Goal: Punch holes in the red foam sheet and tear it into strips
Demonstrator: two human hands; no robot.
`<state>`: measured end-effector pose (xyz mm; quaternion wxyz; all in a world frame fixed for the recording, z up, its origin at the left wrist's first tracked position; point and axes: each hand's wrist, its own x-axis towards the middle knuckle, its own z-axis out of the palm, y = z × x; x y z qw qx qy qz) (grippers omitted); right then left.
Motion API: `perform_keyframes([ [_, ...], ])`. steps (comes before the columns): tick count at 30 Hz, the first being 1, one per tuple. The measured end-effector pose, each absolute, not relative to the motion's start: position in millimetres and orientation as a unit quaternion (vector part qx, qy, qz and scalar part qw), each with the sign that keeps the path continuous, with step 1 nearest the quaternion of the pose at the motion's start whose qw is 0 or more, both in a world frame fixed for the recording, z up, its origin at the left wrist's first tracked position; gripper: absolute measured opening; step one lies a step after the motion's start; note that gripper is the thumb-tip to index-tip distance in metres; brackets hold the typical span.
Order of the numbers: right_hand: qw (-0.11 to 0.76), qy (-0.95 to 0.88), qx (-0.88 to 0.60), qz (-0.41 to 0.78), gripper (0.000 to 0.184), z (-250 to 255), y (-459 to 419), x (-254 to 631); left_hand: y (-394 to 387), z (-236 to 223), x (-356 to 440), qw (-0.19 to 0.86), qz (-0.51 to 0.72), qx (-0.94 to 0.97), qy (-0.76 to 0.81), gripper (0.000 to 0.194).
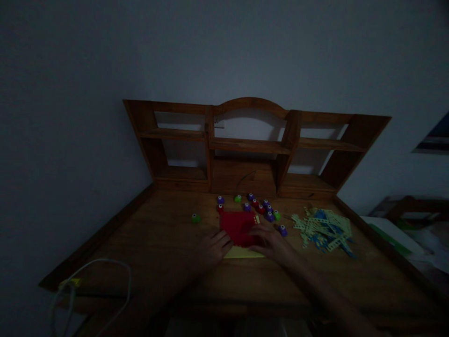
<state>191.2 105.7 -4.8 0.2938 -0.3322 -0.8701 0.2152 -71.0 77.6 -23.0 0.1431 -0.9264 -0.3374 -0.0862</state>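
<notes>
A flat red panel (pixel 236 225) lies in front of me on the desk, with a yellow panel (pixel 242 253) showing along its near edge. My left hand (pixel 214 245) has its fingers bent onto the red panel's left lower corner, gripping there. On the opposite side my right hand (pixel 271 241) holds the panel's right edge, fingers above and thumb lower down. A small pale yellow piece (pixel 257 219) stands at the panel's upper right corner, close to my right fingertips. The dim light hides fine detail of the fingers.
Several small one-eyed figures in purple, red and green, among them a green one (pixel 195 218) and a purple one (pixel 282 230), stand around the panel. A pile of pale green and blue plastic pieces (pixel 324 229) lies right. Wooden shelving (pixel 249 146) rises behind; a white cable (pixel 128 276) loops at left.
</notes>
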Motion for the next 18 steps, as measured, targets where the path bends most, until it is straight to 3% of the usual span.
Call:
perform_keyframes([
  [11,0.262,-0.888,-0.324,0.193,0.02,-24,104,192,79,-25,-56,0.087,-0.143,-0.899,-0.404,0.022],
  [18,0.296,-0.859,-0.319,0.272,0.015,-27,118,191,90,-21,-54,-0.079,-0.243,-0.879,-0.402,0.018],
])
